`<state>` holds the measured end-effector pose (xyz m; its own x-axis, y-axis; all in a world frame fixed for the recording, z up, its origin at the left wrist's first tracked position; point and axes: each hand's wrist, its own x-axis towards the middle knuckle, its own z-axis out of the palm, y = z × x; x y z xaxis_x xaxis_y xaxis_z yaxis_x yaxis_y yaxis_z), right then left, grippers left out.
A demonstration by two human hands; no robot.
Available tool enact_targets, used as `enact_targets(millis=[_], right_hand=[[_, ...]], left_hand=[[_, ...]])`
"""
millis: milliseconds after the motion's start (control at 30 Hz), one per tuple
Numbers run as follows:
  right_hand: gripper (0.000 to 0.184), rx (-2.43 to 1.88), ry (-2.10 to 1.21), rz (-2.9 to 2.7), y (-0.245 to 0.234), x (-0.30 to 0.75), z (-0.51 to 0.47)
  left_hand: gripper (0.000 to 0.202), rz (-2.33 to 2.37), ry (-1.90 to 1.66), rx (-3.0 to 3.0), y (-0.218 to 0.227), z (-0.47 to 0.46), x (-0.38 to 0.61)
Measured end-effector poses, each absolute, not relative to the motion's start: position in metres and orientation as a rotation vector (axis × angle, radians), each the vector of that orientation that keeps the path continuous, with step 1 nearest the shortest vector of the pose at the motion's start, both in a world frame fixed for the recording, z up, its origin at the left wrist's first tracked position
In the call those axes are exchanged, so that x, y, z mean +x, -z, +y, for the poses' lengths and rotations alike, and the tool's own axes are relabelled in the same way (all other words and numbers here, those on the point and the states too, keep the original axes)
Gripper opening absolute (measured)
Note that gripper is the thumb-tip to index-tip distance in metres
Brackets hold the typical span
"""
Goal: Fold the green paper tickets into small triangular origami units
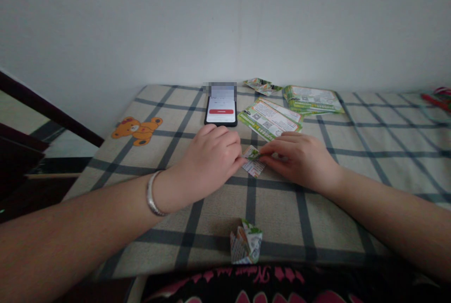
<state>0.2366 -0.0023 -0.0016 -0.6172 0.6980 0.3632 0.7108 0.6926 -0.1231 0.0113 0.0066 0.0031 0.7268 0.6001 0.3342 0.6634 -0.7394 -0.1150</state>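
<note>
A small folded piece of printed paper (253,167), white with green and orange print, is between my hands over the table. My left hand (214,157), with a silver bangle on its wrist, pinches the paper's left corner. At the right corner, the thumb and fingertips of my right hand (299,159) close on the same paper. Just beyond my right hand lie a few flat green-edged leaflets (268,117). Nearer to me, by the table's front edge, stands a folded paper shape (245,244) of the same print.
A phone (221,105) with a lit screen lies towards the wall. Beside it are folded paper pieces (262,87) and a stack of leaflets (313,99). A bear cut-out (136,130) is at the left on the checked tablecloth (352,176). A red object (437,101) sits far right.
</note>
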Motion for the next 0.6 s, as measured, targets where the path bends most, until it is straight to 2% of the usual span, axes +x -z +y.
enact_targets(millis=[433,600], right_hand=[[0.013,-1.203,-0.093,-2.393,0.0060,0.2366,-0.0009],[0.012,-1.170,-0.137,-2.388,0.0068,0.2365,0.0021]], left_hand=[[0.027,-1.219,0.471,-2.944,0.0007,0.0125,0.0136],[0.019,-1.264,0.576,-2.949,0.0047,0.0163,0.0127]])
